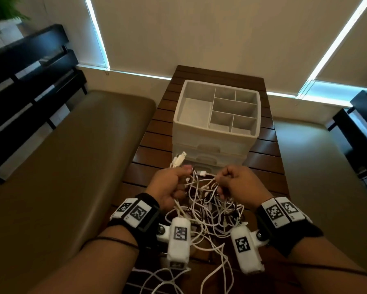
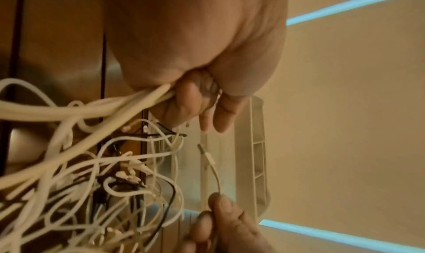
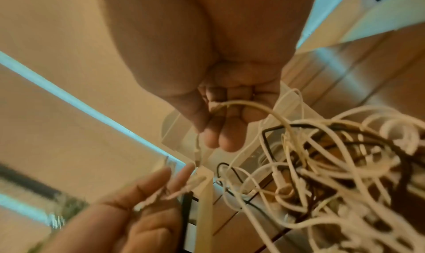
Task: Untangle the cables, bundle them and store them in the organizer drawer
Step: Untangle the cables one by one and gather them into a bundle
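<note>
Glossy wood table (image 1: 263,145), matt plastic organizer (image 1: 199,132)

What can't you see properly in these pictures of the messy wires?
- Head view: the left hand and right hand cover their own grip on the white cables, so which wire each holds is hidden.
- Head view: the organizer's lower drawers are partly behind the hands and USB plugs.
- Right wrist view: the tangle is blurred and cut off by the right edge.
- Left wrist view: the cables run off the left edge.
</note>
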